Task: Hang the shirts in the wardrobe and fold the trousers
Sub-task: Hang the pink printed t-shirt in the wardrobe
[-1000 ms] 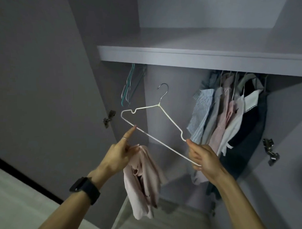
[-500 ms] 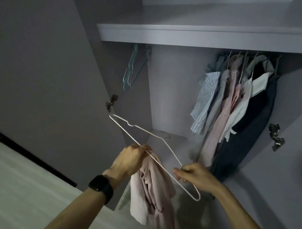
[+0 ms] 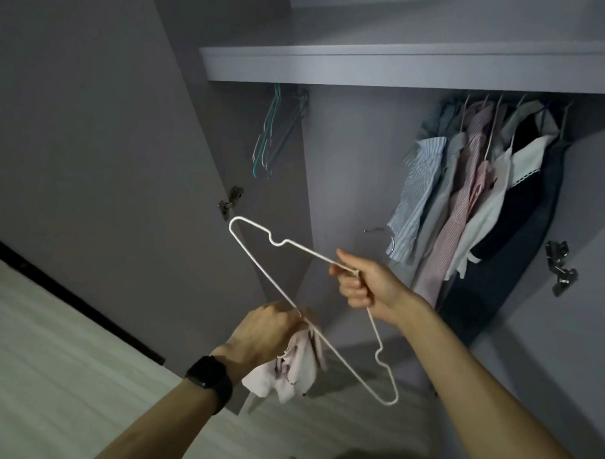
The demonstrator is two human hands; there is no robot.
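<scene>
A white wire hanger (image 3: 259, 262) is held tilted in front of the open wardrobe. My right hand (image 3: 364, 283) grips it at the neck, the metal hook pointing right toward the hung clothes. My left hand (image 3: 270, 326) holds a bunched pale pink shirt (image 3: 289, 369) against the hanger's bottom bar; the shirt dangles below the hand. A black watch sits on my left wrist.
Several shirts (image 3: 466, 200) hang at the right under the wardrobe shelf (image 3: 368, 65). Empty teal and dark hangers (image 3: 268, 139) hang at the left of the rail. The open left door (image 3: 108, 154) and a hinge (image 3: 230, 202) stand left; a right door hinge (image 3: 560, 265).
The hanger has come down and turned. My right hand moved from its lower end to the neck. My left hand, with the shirt, stays at the bottom bar.
</scene>
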